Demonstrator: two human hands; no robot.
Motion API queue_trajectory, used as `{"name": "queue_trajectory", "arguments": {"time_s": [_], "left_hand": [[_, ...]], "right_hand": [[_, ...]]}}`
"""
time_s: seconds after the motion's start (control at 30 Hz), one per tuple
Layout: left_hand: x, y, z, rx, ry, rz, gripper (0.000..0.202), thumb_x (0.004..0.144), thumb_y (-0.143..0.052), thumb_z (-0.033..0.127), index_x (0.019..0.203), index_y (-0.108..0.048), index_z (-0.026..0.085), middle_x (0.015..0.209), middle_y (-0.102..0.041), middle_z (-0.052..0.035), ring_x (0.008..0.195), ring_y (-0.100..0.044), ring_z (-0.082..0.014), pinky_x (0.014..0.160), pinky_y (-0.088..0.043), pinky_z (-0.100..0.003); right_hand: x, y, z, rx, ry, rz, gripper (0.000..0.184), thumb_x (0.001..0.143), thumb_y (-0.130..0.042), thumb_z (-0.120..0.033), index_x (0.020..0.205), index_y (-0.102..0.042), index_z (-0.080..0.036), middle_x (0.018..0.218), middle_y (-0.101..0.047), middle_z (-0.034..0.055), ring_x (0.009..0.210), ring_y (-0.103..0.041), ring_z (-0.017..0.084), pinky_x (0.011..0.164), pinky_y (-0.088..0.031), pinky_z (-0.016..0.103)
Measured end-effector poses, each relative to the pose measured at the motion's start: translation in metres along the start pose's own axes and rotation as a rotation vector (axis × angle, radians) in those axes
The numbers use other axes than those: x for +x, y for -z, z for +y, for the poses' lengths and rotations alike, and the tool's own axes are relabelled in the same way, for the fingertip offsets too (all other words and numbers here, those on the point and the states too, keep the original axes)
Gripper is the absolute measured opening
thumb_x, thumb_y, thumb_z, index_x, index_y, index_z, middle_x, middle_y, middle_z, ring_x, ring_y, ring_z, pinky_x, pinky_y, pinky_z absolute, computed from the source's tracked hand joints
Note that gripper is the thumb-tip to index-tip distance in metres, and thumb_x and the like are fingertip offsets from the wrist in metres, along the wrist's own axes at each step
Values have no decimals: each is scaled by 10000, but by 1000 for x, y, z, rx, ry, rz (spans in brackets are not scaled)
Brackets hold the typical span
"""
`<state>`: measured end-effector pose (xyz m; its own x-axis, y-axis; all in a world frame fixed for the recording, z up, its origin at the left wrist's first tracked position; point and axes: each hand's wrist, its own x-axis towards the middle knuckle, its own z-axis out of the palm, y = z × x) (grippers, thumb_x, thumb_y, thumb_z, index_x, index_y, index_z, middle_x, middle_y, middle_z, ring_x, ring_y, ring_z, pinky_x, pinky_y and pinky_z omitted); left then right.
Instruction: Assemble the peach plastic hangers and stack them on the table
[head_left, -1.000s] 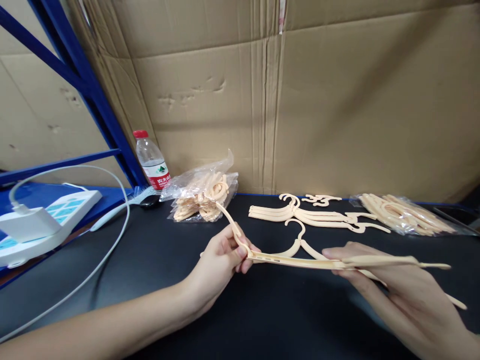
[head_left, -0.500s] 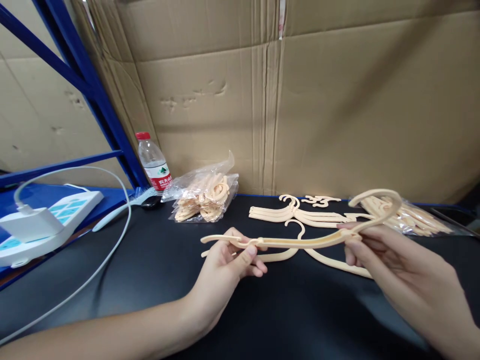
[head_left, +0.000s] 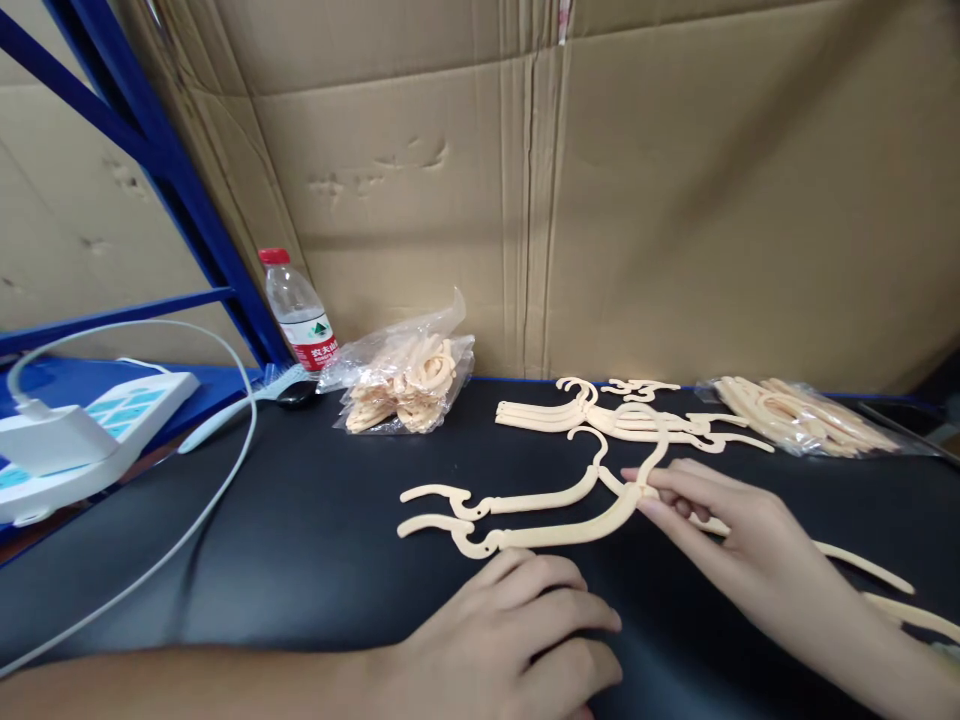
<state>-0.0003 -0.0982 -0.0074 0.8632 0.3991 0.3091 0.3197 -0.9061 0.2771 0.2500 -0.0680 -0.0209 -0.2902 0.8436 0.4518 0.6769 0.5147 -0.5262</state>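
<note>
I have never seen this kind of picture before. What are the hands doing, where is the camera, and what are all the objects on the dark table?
There is no machine here. A person wears a camera on the head, looking forward and down at their own two bare hands.

The right hand pinches the neck of a cream plastic hanger lying flat on the black table. The left hand rests palm down on the table, just in front of the hanger, and holds nothing.

A second hanger lies beside the first. Further back is a stack of hangers, a plastic bag of hooks and another bag of hanger parts. At the left stand a water bottle and a white power strip with a cable. Cardboard covers the wall behind.
</note>
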Motion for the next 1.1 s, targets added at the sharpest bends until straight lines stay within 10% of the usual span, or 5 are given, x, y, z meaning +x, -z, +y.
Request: {"name": "queue_trajectory", "arguments": {"time_s": [0.47,0.67,1.1], "left_hand": [[0,4,-5,-24,347,-194,694,898,-555,432,1483,-302,156,1518,-286,-147,1398,-274,-387,1118,-152,-642],[0,3,-17,-44,395,-202,748,895,-541,454,1505,-210,176,1550,-183,-129,1427,-172,-378,1124,-96,-644],[4,-2,-50,-17,261,-87,717,902,-552,422,1510,-212,248,1554,-250,-100,1424,-237,-336,1153,-106,-578]], "right_hand": [[-1,-15,9,-247,73,-151,191,931,-448,-186,1055,-593,-194,996,-569,84,931,-556,261,808,-500,453],[-9,-22,21,-362,101,-71,358,950,-388,-186,1297,-469,-154,1258,-513,152,1136,-522,294,937,-492,514],[12,-6,37,-270,105,-85,301,950,-382,-154,1195,-556,-160,1183,-557,133,1091,-566,243,949,-504,424]]}}
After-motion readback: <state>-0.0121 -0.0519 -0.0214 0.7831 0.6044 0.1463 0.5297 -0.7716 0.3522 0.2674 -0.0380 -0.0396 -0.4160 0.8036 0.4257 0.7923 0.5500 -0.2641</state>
